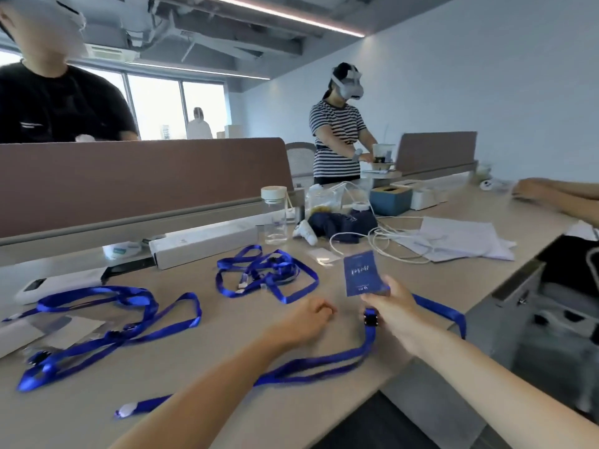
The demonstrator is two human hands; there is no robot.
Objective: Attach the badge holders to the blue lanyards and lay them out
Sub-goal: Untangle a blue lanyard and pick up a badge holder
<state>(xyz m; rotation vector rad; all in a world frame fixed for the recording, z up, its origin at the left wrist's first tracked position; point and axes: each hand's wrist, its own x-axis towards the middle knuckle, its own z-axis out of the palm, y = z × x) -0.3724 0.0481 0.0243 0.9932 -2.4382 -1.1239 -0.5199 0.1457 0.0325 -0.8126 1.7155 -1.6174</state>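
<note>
My right hand (393,307) holds a dark blue badge card (364,273) upright above the desk (227,409). Under that hand a blue lanyard (324,364) with a black buckle (370,320) runs across the desk and over its right edge. My left hand (308,320) rests on the desk with its fingers curled and nothing seen in it. A tangle of blue lanyards (265,273) lies further back in the middle. More blue lanyards (107,325) lie at the left, over clear badge holders (68,328). Another clear holder (322,256) lies behind the card.
A white long box (204,243), a clear bottle (275,215), white cables (382,238), papers (460,238) and a teal tissue box (390,197) crowd the desk's back. A brown partition (139,179) stands behind. Two people work beyond it; another person's arm (557,192) reaches in at right.
</note>
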